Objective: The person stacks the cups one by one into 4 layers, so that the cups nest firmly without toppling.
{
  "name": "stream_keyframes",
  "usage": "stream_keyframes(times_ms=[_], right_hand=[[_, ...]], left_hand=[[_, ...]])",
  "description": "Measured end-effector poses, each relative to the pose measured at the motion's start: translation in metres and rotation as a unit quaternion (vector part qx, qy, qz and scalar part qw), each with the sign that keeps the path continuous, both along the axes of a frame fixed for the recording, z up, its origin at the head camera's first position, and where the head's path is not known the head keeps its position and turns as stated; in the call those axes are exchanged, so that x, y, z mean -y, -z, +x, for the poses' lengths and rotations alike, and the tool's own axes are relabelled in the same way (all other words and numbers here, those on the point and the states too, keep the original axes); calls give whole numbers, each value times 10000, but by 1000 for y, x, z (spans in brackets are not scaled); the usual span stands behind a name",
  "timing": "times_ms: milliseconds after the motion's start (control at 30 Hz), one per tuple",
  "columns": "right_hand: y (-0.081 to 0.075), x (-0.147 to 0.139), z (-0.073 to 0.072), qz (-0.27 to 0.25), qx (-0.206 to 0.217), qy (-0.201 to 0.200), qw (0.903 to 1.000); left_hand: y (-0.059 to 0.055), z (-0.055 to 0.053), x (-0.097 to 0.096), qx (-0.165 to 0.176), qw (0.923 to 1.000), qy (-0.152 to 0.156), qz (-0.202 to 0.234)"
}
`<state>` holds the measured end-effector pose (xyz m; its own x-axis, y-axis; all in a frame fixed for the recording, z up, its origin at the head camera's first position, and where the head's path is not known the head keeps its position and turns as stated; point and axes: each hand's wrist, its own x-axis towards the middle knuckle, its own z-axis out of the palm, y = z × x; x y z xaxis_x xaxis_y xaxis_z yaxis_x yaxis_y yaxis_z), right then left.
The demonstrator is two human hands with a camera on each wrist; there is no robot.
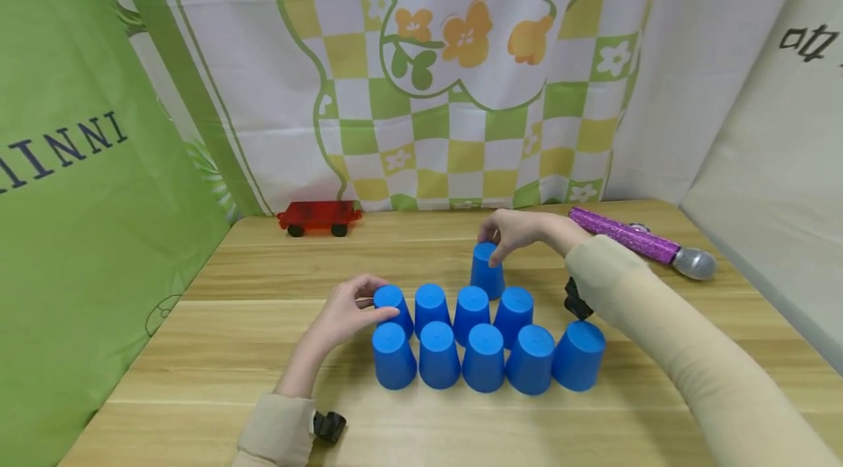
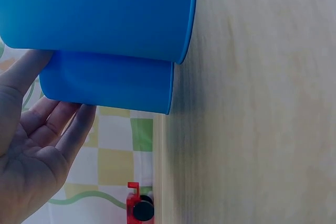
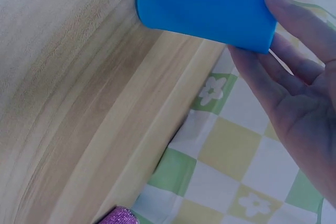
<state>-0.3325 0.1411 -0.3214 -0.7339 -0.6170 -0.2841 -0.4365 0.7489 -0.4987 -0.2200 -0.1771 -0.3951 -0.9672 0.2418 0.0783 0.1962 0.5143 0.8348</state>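
Several blue cups stand upside down on the wooden table in two rows. My left hand (image 1: 347, 313) holds the leftmost cup of the back row (image 1: 388, 297) around its upper part, thumb on the near side and fingers on the far side. Behind the rows, my right hand (image 1: 516, 231) grips another upturned cup (image 1: 487, 273) near its top, between thumb and fingers. That held cup (image 3: 210, 11) also shows in the right wrist view. In the left wrist view, a front-row cup (image 2: 100, 14) partly covers the one held by my left hand.
A red toy wagon (image 1: 320, 215) with black wheels stands at the back left of the table (image 1: 250, 350). A purple glittery microphone (image 1: 632, 236) lies at the back right, beyond my right forearm. A patterned curtain (image 1: 435, 152) hangs behind the table's far edge.
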Motion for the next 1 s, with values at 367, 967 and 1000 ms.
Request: stream_keyframes(times_ms=[367,967,1000], right_hand=[[-5,-4,3,178,96,-117,9997],[-34,-95,68,-1444,-915,977,9804],[-31,-99,73,-1506,-985,1099,9775]], left_hand=[[-3,2,-1,-138,9999,30,12],[4,1,1,-31,9998,-37,212],[4,1,1,-31,9997,-22,258]])
